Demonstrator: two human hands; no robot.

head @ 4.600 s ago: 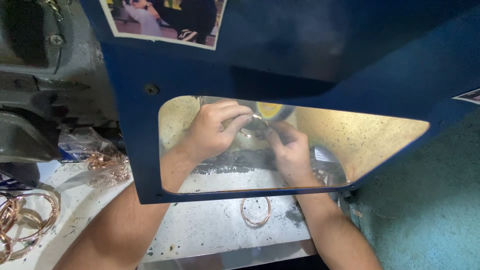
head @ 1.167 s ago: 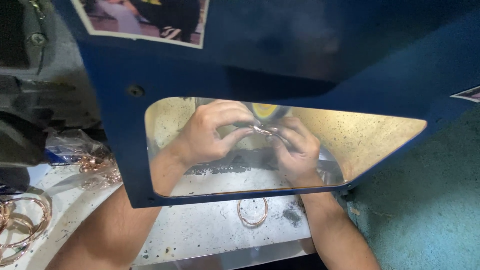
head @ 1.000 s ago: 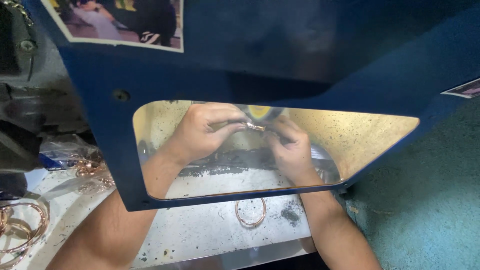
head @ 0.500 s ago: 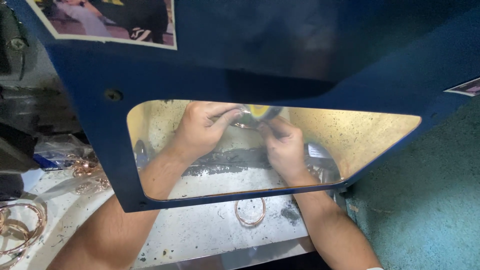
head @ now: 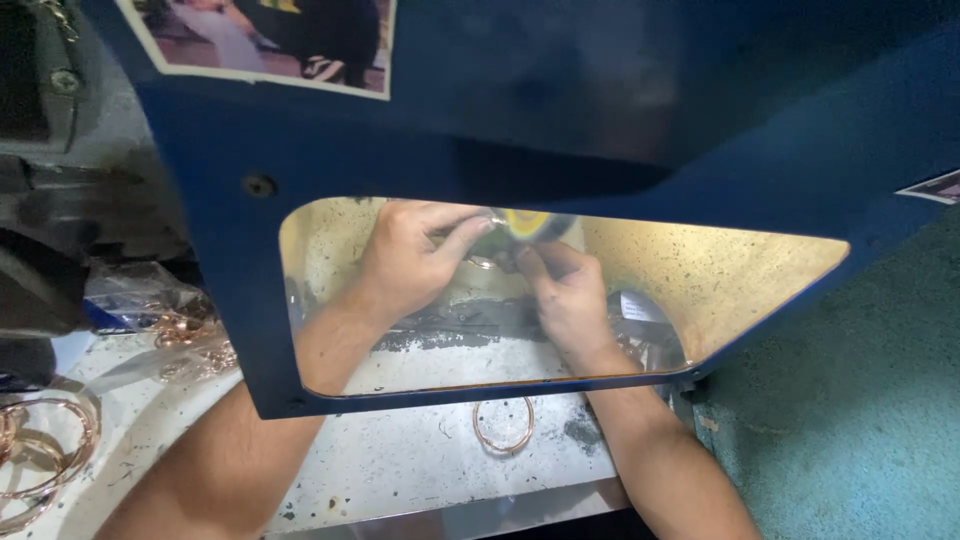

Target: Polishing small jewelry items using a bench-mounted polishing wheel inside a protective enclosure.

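Behind the blue guard's clear window [head: 700, 290], my left hand [head: 405, 265] and right hand [head: 565, 300] pinch a small metal ring [head: 483, 262] together — held just beside the yellow-centred wheel [head: 525, 224].

a blue metal guard [head: 300, 180] fills most of the view, with a clear window [head: 720, 290] cut into it (speckled and yellow-tinted). a photo print [head: 270, 40] is stuck to its upper left. below the guard, a copper-coloured bangle [head: 503, 425] lies flat on the dusty white bench [head: 380, 470]. more bangles [head: 40, 440] are heaped at the far left, near a crumpled plastic bag [head: 150, 300]. grey machine parts [head: 50, 220] stand above them, and a teal floor [head: 860, 430] lies to the right.
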